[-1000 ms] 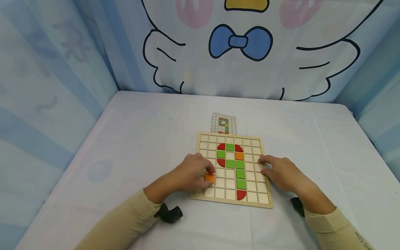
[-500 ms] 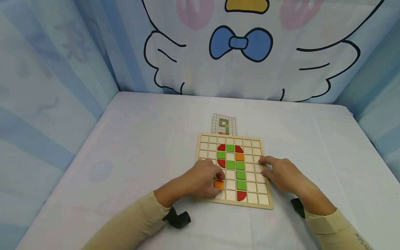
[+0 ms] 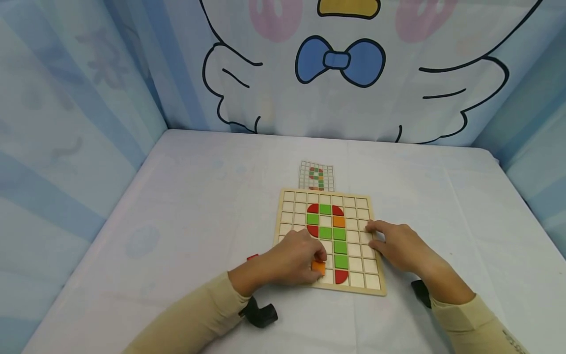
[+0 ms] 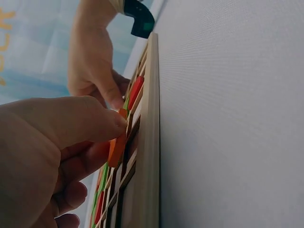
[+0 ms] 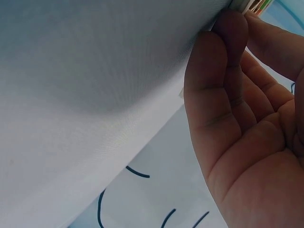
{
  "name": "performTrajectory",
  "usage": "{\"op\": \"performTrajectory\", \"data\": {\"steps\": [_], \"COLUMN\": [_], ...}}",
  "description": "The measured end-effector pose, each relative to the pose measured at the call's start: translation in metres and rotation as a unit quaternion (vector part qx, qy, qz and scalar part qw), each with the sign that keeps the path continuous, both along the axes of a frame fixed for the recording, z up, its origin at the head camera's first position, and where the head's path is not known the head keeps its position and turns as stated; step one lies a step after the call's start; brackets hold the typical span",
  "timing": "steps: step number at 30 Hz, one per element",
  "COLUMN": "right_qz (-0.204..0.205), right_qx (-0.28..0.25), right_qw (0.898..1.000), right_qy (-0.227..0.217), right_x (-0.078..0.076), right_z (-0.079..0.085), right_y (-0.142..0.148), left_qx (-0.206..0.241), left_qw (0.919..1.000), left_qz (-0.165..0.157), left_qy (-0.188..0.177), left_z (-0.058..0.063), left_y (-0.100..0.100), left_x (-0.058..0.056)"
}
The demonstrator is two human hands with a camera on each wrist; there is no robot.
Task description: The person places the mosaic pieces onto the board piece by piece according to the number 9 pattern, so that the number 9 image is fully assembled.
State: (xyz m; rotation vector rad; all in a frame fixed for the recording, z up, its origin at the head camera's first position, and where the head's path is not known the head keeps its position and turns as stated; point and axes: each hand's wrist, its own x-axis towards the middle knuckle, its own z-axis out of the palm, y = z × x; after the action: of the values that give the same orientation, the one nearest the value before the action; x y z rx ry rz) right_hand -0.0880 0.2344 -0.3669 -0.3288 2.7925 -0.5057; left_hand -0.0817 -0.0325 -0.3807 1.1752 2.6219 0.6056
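My left hand pinches a square orange tile between thumb and fingers, low over the bottom rows of the wooden grid board. In the left wrist view the thumb presses on one face of the orange tile, which tilts against the grid. My right hand grips the board's right edge, thumb on top; the right wrist view has its fingertips right at the board's side. Set in the cells are several green tiles, several red rounded-corner pieces and one orange tile.
Behind the board lies a card printed with a coloured grid pattern, its lower part covered by the board. A bit of a red piece shows just beyond the left forearm. A white cloth covers the table, with printed curtains around it.
My left hand has carried the orange tile right and toward the board's near edge. A red piece beyond the left wrist has come into sight. The right hand stays at the edge.
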Motion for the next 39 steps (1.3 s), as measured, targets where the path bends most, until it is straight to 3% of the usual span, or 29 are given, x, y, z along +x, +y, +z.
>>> {"op": "performTrajectory", "data": {"steps": [14,39], "right_qz": [0.005,0.002], "right_qx": [-0.003,-0.006], "right_qw": [1.000,1.000], "right_qy": [0.007,-0.002], "right_x": [-0.001,0.000], "right_z": [-0.001,0.000], "right_y": [0.001,0.001], "left_qx": [-0.008,0.018], "left_qw": [0.9998,0.9994], "left_qz": [-0.011,-0.017], "left_qy": [0.012,0.025], "left_z": [-0.004,-0.007], "left_y": [0.010,0.014], "left_x": [0.005,0.009]}}
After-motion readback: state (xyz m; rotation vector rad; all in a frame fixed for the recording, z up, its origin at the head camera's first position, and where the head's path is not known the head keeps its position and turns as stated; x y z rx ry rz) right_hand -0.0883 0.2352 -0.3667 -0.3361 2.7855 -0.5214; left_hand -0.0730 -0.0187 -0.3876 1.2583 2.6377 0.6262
